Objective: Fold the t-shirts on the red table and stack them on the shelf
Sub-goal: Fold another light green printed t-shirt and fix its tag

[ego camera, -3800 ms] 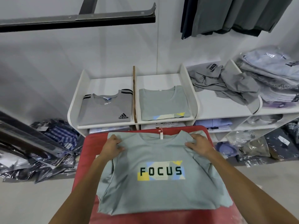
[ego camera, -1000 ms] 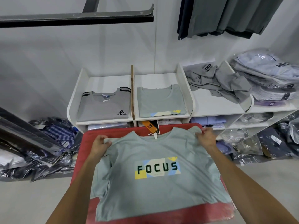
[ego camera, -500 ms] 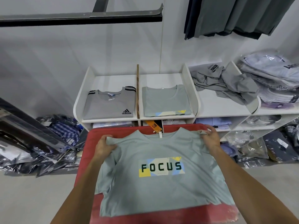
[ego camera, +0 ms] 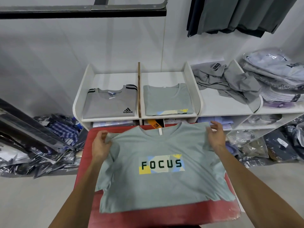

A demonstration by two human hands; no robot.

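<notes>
L hand [ego camera: 100,143] pinching tee [ego camera: 158,170] shoulder; R hand [ego camera: 214,137] at other shoulder, fingers look loose, grip unclear. Re-pinch R, pull both level before folding.

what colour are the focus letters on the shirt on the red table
Dark green, nearly black, on the FOCUS t-shirt, over yellow, blue and cream patches; head view.
</notes>
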